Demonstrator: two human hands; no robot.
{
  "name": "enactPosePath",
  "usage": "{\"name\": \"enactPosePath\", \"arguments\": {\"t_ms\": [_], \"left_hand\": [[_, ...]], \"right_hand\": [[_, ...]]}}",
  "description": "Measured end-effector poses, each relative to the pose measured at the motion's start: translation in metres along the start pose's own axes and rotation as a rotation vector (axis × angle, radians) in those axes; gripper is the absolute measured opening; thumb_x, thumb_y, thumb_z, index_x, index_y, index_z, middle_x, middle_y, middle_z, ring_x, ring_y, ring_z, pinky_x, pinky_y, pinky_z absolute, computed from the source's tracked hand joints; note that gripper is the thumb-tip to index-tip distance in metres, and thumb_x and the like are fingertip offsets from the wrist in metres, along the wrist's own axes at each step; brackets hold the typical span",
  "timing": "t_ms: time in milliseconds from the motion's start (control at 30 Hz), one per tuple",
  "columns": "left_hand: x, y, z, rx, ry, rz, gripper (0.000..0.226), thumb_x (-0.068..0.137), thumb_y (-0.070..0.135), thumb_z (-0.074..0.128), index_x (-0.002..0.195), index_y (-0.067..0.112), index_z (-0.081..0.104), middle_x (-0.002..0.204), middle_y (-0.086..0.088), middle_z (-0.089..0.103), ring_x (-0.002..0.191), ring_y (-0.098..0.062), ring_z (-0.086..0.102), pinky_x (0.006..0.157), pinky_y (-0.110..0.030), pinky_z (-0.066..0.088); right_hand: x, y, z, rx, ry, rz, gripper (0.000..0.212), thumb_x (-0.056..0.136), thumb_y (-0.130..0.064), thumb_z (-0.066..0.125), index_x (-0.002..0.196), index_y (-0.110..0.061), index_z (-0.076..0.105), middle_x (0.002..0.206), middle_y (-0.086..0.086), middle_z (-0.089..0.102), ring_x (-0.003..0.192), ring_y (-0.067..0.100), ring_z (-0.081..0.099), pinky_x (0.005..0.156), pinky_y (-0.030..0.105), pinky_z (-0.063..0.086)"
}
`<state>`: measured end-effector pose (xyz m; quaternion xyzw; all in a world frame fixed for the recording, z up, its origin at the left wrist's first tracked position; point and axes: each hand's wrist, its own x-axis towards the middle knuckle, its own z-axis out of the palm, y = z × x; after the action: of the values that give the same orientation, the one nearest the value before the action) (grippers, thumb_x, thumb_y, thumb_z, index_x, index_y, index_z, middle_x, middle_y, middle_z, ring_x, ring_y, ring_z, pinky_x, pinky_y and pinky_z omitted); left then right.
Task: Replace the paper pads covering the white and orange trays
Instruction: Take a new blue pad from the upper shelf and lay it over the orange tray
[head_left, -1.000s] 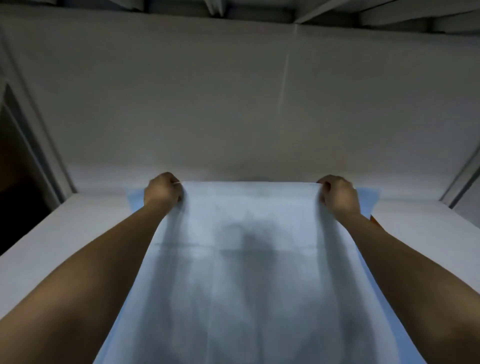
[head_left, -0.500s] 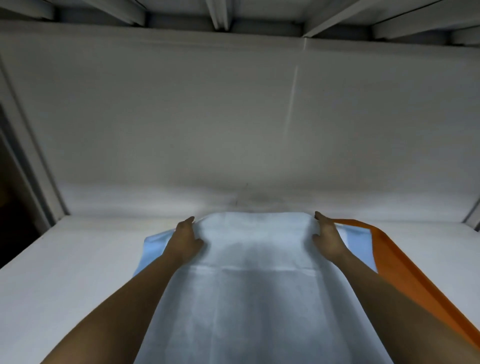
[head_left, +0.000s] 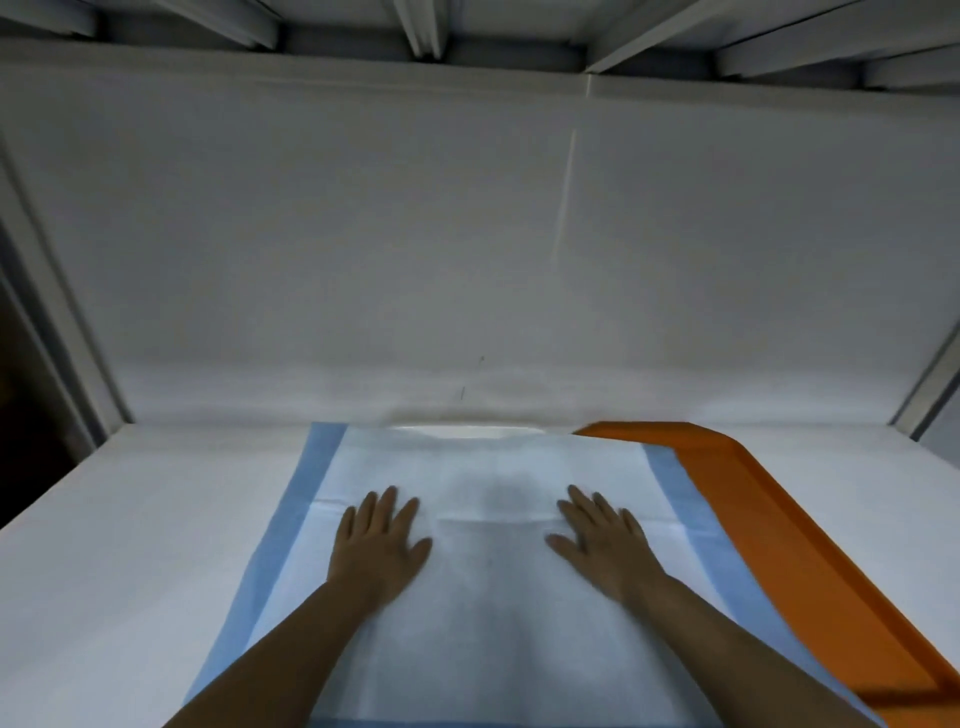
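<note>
Both hands lie flat on the pad (head_left: 488, 597), fingers straight and spread: left hand (head_left: 382, 548) left of centre, right hand (head_left: 600, 543) right. The orange tray (head_left: 769, 519) shows along the pad's right and far edge.

I have both bare forearms reaching forward from the lower edge of view, roughly parallel. My left hand (head_left: 382, 540) lies flat, palm down, fingers straight and slightly spread. My right hand (head_left: 597, 538) mirrors it, palm down, fingers straight, thumb pointing inward.
</note>
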<state>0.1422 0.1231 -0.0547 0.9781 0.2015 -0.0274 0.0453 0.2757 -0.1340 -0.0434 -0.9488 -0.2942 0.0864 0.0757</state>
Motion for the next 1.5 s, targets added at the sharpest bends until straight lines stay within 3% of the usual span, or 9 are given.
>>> {"name": "enactPosePath", "arguments": {"t_ms": [67,167,333,667,833,1033,1167,1300,1500], "left_hand": [[-0.015,-0.003,-0.002,-0.011,0.024,-0.092,0.064,0.096,0.058,0.019,0.152,0.033,0.001,0.16,0.002,-0.008,0.148,-0.021,-0.008,0.119,-0.042,-0.001],[-0.041,-0.012,-0.01,-0.09,0.003,-0.218,0.067,0.094,0.06,0.018,0.152,0.03,0.003,0.161,-0.001,-0.005,0.148,-0.024,-0.004,0.118,-0.045,0.004],[-0.084,-0.016,-0.026,-0.068,-0.02,-0.307,0.071,0.092,0.063,0.023,0.152,0.029,0.007,0.16,-0.003,-0.002,0.147,-0.026,-0.002,0.118,-0.047,0.004],[-0.144,0.119,-0.05,-0.029,-0.185,0.241,0.069,0.097,0.058,0.026,0.152,0.028,-0.001,0.16,-0.001,-0.007,0.148,-0.021,-0.005,0.119,-0.043,-0.001],[-0.168,0.181,-0.035,0.018,-0.281,0.42,0.078,0.093,0.06,0.037,0.152,0.029,-0.003,0.16,-0.001,-0.011,0.147,-0.021,-0.009,0.119,-0.044,-0.004],[-0.183,0.235,-0.003,0.144,-0.18,0.575,0.089,0.09,0.052,0.048,0.151,0.021,-0.009,0.16,-0.004,-0.009,0.147,-0.025,-0.006,0.119,-0.045,0.002],[-0.182,0.249,0.003,0.169,-0.093,0.6,0.084,0.093,0.044,0.047,0.152,0.02,-0.008,0.16,-0.005,-0.005,0.147,-0.026,0.001,0.119,-0.043,0.008],[-0.178,0.257,0.009,0.205,0.008,0.633,0.079,0.095,0.046,0.041,0.152,0.018,-0.006,0.16,-0.008,0.001,0.146,-0.028,0.007,0.118,-0.043,0.013],[-0.172,0.27,0.014,0.221,0.038,0.662,0.084,0.091,0.054,0.041,0.152,0.018,-0.004,0.159,-0.011,0.005,0.143,-0.032,0.013,0.115,-0.045,0.018]], "right_hand": [[-0.019,0.008,0.0,0.0,0.018,0.051,0.121,0.051,-0.089,-0.022,0.152,-0.029,0.009,0.16,-0.007,-0.005,0.148,0.015,-0.003,0.119,0.039,0.001],[-0.046,0.011,-0.008,-0.016,0.009,0.115,0.07,0.094,-0.063,0.016,0.153,-0.025,0.006,0.161,-0.003,-0.004,0.148,0.017,-0.003,0.119,0.041,0.0],[-0.092,0.014,-0.024,0.003,0.056,0.141,0.057,0.099,-0.049,0.027,0.148,-0.021,0.024,0.158,0.0,0.017,0.146,0.02,0.011,0.117,0.043,0.008],[-0.202,0.056,-0.023,0.176,0.095,0.328,0.054,0.096,-0.041,0.044,0.143,-0.017,0.035,0.147,0.009,0.039,0.133,0.027,0.038,0.106,0.038,0.033],[-0.231,0.075,-0.016,0.204,0.322,0.427,0.047,0.091,-0.03,0.052,0.134,-0.015,0.044,0.132,0.009,0.052,0.122,0.029,0.046,0.097,0.042,0.038],[-0.253,0.097,-0.011,0.966,0.716,0.715,0.025,0.089,-0.008,0.054,0.114,-0.004,0.05,0.114,0.019,0.055,0.108,0.039,0.053,0.09,0.045,0.043],[-0.248,0.118,-0.008,1.322,0.609,0.866,0.021,0.085,-0.01,0.052,0.103,0.001,0.053,0.103,0.019,0.062,0.091,0.031,0.056,0.075,0.037,0.043],[-0.253,0.128,-0.013,1.284,0.432,0.842,0.016,0.085,-0.008,0.053,0.072,0.001,0.057,0.074,0.019,0.06,0.073,0.027,0.052,0.056,0.028,0.035],[-0.264,0.124,-0.03,1.298,0.258,0.683,0.019,0.093,-0.017,0.055,0.076,-0.009,0.055,0.081,0.007,0.057,0.067,0.017,0.048,0.057,0.026,0.034]]}}
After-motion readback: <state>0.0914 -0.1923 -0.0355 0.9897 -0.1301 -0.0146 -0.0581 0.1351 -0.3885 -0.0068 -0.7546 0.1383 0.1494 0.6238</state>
